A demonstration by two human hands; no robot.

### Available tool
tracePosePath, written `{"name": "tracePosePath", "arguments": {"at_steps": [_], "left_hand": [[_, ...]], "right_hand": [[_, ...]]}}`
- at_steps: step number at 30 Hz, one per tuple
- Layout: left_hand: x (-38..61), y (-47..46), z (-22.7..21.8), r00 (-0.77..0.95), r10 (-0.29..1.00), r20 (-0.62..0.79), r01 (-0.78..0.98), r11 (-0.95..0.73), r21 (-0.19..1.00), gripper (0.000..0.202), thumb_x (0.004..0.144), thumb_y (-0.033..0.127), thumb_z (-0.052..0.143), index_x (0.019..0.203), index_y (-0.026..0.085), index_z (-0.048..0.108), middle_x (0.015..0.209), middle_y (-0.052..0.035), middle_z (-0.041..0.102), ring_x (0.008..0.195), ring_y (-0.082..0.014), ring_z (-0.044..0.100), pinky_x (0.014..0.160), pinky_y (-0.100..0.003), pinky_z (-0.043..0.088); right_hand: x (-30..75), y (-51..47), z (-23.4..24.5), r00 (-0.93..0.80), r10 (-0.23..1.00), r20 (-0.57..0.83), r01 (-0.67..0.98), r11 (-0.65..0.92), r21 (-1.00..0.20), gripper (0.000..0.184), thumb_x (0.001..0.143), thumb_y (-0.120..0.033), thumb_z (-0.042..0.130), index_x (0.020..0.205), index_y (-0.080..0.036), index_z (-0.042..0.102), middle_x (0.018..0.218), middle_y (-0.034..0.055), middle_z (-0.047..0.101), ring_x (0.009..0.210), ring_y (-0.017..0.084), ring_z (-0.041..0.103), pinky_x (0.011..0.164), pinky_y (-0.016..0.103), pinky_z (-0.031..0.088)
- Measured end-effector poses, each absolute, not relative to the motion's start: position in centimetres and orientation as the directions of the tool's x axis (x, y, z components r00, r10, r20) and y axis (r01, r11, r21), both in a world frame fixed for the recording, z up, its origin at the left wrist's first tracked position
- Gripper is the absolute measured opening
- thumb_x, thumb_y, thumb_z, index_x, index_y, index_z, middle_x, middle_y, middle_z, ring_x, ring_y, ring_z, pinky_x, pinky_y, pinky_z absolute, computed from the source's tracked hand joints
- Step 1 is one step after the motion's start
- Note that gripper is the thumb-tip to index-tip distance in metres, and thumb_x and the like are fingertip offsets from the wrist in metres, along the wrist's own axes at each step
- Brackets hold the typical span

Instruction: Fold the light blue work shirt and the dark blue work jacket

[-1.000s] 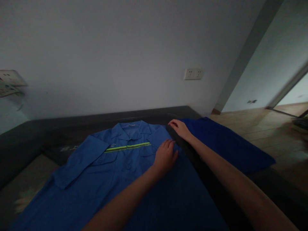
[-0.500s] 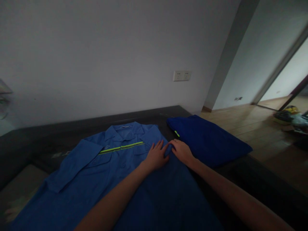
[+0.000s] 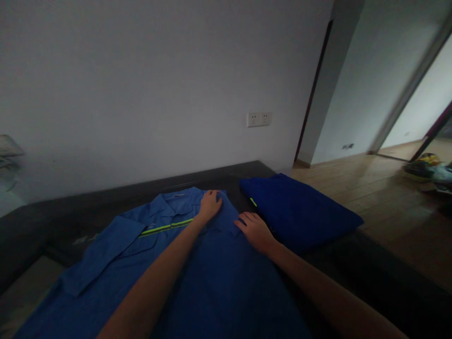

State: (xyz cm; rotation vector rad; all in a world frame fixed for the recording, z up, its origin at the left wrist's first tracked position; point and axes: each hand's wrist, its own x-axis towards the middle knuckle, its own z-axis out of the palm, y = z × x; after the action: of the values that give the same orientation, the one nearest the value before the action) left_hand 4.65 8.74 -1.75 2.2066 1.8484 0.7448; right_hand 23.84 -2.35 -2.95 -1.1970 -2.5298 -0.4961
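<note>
A blue work shirt (image 3: 155, 278) with a yellow-green chest stripe lies front up, its collar toward the wall. One sleeve is laid over its left side. My left hand (image 3: 211, 207) is at the right shoulder beside the collar, fingers bent and closed on the cloth. Lower down, my right hand (image 3: 257, 231) rests on the shirt's right edge, fingers stretched over the fabric and thumb apart. My left forearm covers part of the shirt front.
Beside the shirt on the right lies a folded darker blue garment (image 3: 303, 212). Both are on a dark surface (image 3: 233, 170) against a wall with a double socket (image 3: 259, 119). Wooden floor (image 3: 339, 181) extends to the right, with bags (image 3: 425, 165) farther off.
My left hand has moved up and away from my right hand, to the shoulder by the collar. My right hand has come slightly lower, its fingers loosened from the cloth. The view has shifted slightly.
</note>
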Motion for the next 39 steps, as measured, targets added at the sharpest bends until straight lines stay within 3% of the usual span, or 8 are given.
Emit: {"name": "tracePosePath", "arguments": {"at_steps": [5, 11, 15, 19, 25, 31, 36, 39], "left_hand": [[5.3, 14.3, -1.9, 0.023, 0.993, 0.116, 0.877, -0.076, 0.474, 0.041, 0.086, 0.031, 0.050, 0.118, 0.007, 0.052, 0.115, -0.0199, 0.062, 0.109, -0.0262, 0.058, 0.090, -0.032, 0.043], [7.3, 17.4, -1.8, 0.150, 0.988, 0.024, 0.831, -0.139, 0.539, 0.035, 0.076, 0.024, 0.064, 0.109, 0.012, 0.061, 0.112, -0.0103, 0.066, 0.102, -0.0184, 0.062, 0.083, -0.020, 0.045], [8.0, 17.9, -2.3, 0.202, 0.979, 0.042, 0.804, -0.190, 0.564, 0.034, 0.072, 0.013, 0.064, 0.107, 0.013, 0.064, 0.103, -0.0070, 0.070, 0.092, -0.0160, 0.064, 0.079, -0.020, 0.047], [8.1, 17.8, -3.3, 0.171, 0.980, 0.103, 0.798, -0.199, 0.569, 0.032, 0.078, 0.015, 0.059, 0.109, 0.013, 0.063, 0.090, -0.0066, 0.071, 0.083, -0.0166, 0.066, 0.076, -0.024, 0.049], [8.4, 16.7, -4.0, 0.168, 0.957, 0.236, 0.792, -0.273, 0.546, 0.028, 0.084, 0.015, 0.051, 0.110, 0.016, 0.061, 0.098, -0.0059, 0.069, 0.092, -0.0158, 0.063, 0.087, -0.025, 0.046], [9.0, 15.9, -3.7, 0.214, 0.937, 0.276, 0.804, -0.329, 0.495, 0.026, 0.085, 0.020, 0.051, 0.109, 0.017, 0.060, 0.098, -0.0067, 0.068, 0.092, -0.0178, 0.062, 0.085, -0.028, 0.046], [9.1, 16.0, -3.0, 0.202, 0.942, 0.268, 0.831, -0.310, 0.463, 0.024, 0.084, 0.020, 0.051, 0.106, 0.018, 0.060, 0.096, -0.0064, 0.067, 0.089, -0.0180, 0.062, 0.081, -0.027, 0.047], [9.3, 15.5, -2.6, 0.182, 0.943, 0.279, 0.846, -0.295, 0.445, 0.025, 0.086, 0.018, 0.048, 0.107, 0.017, 0.059, 0.099, -0.0076, 0.065, 0.093, -0.0177, 0.061, 0.083, -0.027, 0.046]], "right_hand": [[24.1, -1.8, -3.3, -0.700, 0.596, 0.393, 0.691, 0.705, 0.160, 0.022, 0.089, -0.014, 0.046, 0.105, -0.017, 0.061, 0.109, 0.0103, 0.060, 0.102, 0.022, 0.051, 0.086, 0.035, 0.039], [24.0, -1.7, -3.0, -0.752, 0.567, 0.335, 0.637, 0.755, 0.153, 0.021, 0.090, -0.015, 0.043, 0.101, -0.015, 0.061, 0.103, 0.0104, 0.061, 0.094, 0.021, 0.051, 0.081, 0.036, 0.038], [23.9, -2.1, -2.3, -0.769, 0.569, 0.291, 0.624, 0.766, 0.152, 0.021, 0.091, -0.014, 0.041, 0.099, -0.015, 0.060, 0.100, 0.0103, 0.061, 0.093, 0.021, 0.051, 0.078, 0.035, 0.038], [23.8, -2.3, -1.9, -0.694, 0.652, 0.304, 0.708, 0.695, 0.127, 0.023, 0.091, -0.012, 0.039, 0.102, -0.015, 0.059, 0.101, 0.0112, 0.062, 0.091, 0.022, 0.052, 0.074, 0.034, 0.037], [23.7, -2.2, -2.1, -0.563, 0.770, 0.302, 0.820, 0.567, 0.081, 0.025, 0.090, -0.011, 0.036, 0.103, -0.015, 0.058, 0.103, 0.0109, 0.062, 0.091, 0.022, 0.053, 0.075, 0.032, 0.039], [23.5, -2.9, -1.3, -0.655, 0.729, 0.201, 0.751, 0.657, 0.066, 0.025, 0.085, -0.011, 0.043, 0.104, -0.015, 0.059, 0.108, 0.0122, 0.060, 0.093, 0.023, 0.052, 0.076, 0.035, 0.040], [22.7, -3.6, -0.6, -0.674, 0.708, 0.212, 0.729, 0.683, 0.037, 0.024, 0.084, -0.015, 0.045, 0.100, -0.015, 0.063, 0.116, 0.0145, 0.057, 0.104, 0.026, 0.049, 0.081, 0.039, 0.040], [22.5, -3.8, -0.3, -0.663, 0.725, 0.187, 0.736, 0.677, -0.015, 0.025, 0.086, -0.013, 0.042, 0.097, -0.015, 0.064, 0.107, 0.0125, 0.062, 0.099, 0.023, 0.053, 0.082, 0.037, 0.041]]}}
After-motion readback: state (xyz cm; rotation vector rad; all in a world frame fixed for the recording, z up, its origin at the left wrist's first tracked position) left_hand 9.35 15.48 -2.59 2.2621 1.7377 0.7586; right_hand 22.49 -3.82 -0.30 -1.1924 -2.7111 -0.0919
